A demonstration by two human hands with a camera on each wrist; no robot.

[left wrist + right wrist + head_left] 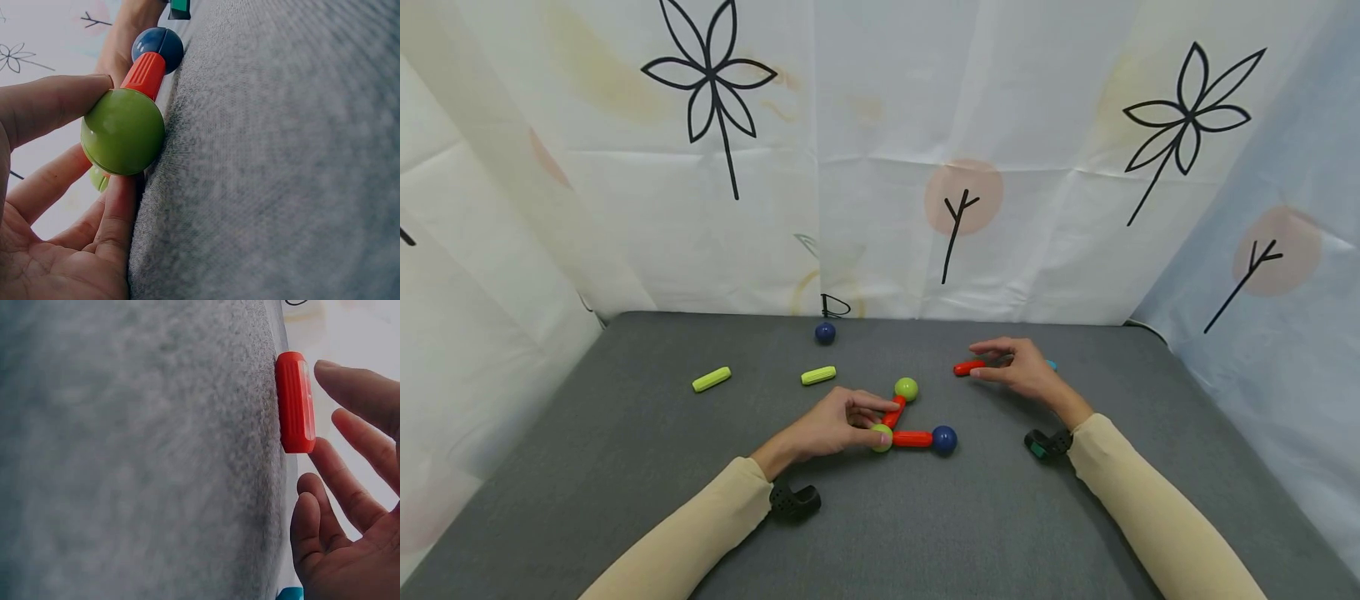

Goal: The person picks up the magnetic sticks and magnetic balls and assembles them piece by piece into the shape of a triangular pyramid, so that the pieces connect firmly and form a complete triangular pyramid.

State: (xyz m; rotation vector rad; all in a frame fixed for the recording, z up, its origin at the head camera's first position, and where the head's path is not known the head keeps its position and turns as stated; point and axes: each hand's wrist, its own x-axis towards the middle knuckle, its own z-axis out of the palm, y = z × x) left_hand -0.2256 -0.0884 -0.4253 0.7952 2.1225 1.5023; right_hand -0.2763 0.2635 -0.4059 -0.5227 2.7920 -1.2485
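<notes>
The left hand grips a joined piece at its near green ball, thumb and fingers round it. From that ball one red rod runs to a dark blue ball, and another red rod leads to a second green ball. In the left wrist view the green ball sits between thumb and fingers. The right hand is spread around a loose red rod; the right wrist view shows this rod lying on the table, with a gap between it and the thumb.
Two yellow-green rods lie at the left and centre back of the grey table. A dark blue ball is near the back edge. Something light blue shows behind the right hand. Patterned curtains hang behind.
</notes>
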